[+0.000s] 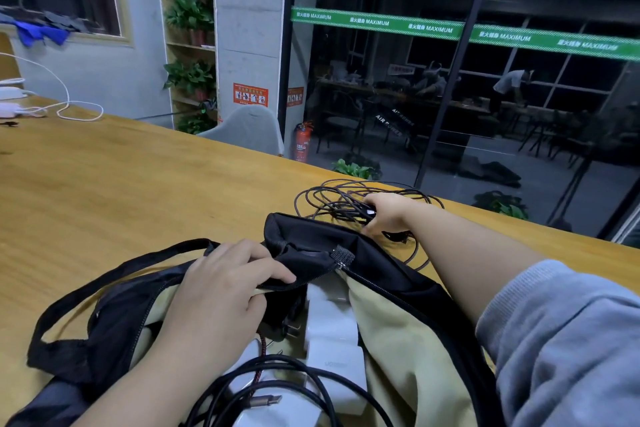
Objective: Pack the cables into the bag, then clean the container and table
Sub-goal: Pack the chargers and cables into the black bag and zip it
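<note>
A black bag (391, 274) with a pale yellow lining lies unzipped on the wooden table (138, 184). Inside it sit white chargers (332, 333), a black cable (277, 378) and a braided cable with a metal plug (263, 400). My left hand (225, 288) grips the bag's zipper edge and holds the mouth apart. Beyond the bag, a tangled dark cable (332, 198) lies on the table. My right hand (388, 211) reaches over the bag and grips this cable at a bunched part.
White chargers with a white cord (69, 107) lie at the table's far left. A grey chair (249, 128) stands behind the table's far edge, and a glass wall (450, 97) runs along the right. The bag's straps (86, 305) trail left.
</note>
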